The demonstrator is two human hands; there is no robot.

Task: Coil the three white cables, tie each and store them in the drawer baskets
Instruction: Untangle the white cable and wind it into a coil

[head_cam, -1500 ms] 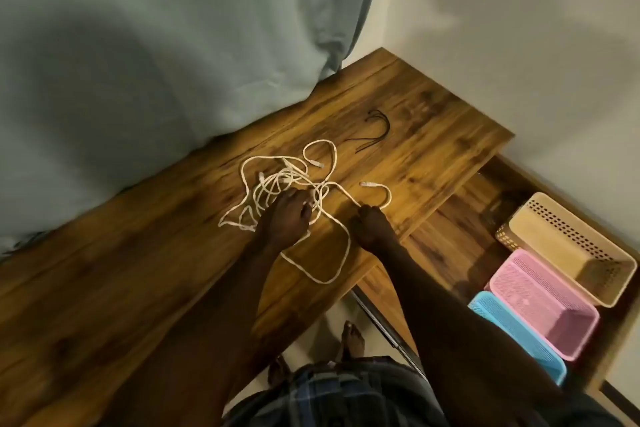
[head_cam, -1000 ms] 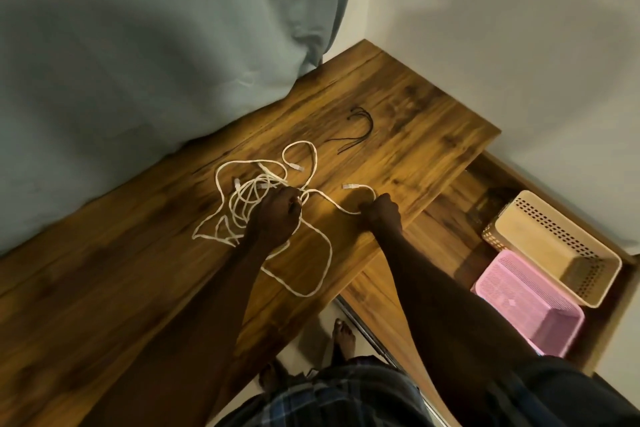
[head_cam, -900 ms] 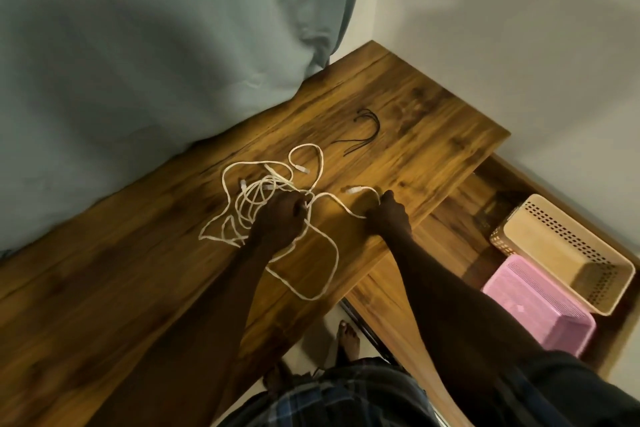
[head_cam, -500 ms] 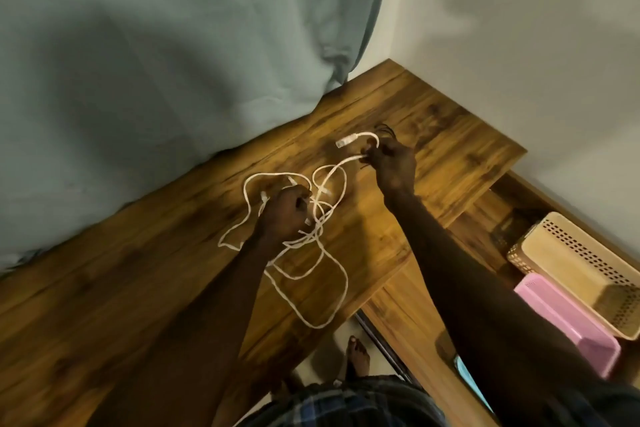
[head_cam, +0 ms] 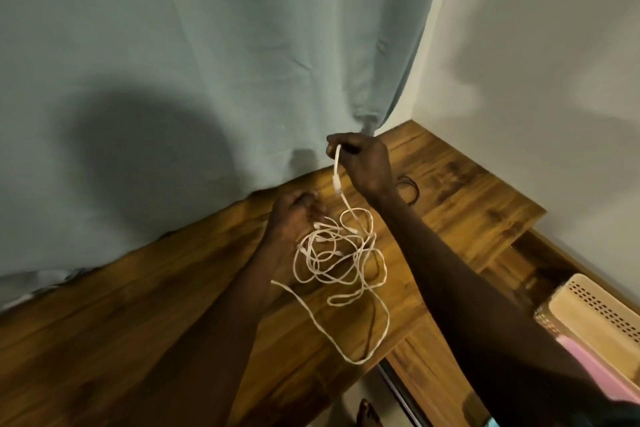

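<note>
A tangle of white cables (head_cam: 337,253) lies on the wooden table (head_cam: 138,322), with one long loop trailing to the table's front edge. My right hand (head_cam: 363,163) is raised above the table and pinches one cable near its plug end, so the cable hangs down into the tangle. My left hand (head_cam: 294,215) is at the tangle's left side with its fingers curled; motion blur hides whether it holds a strand. Black ties (head_cam: 410,185) lie on the table behind my right wrist.
A grey-green curtain (head_cam: 207,62) hangs along the table's back edge. At the lower right an open drawer holds a beige basket (head_cam: 595,319) and a pink basket (head_cam: 595,374). A white wall closes the right side.
My right hand has lifted the cable end higher and away from the table, drawing that strand up out of the tangle. My left hand stayed at the pile. The camera tilted up.
</note>
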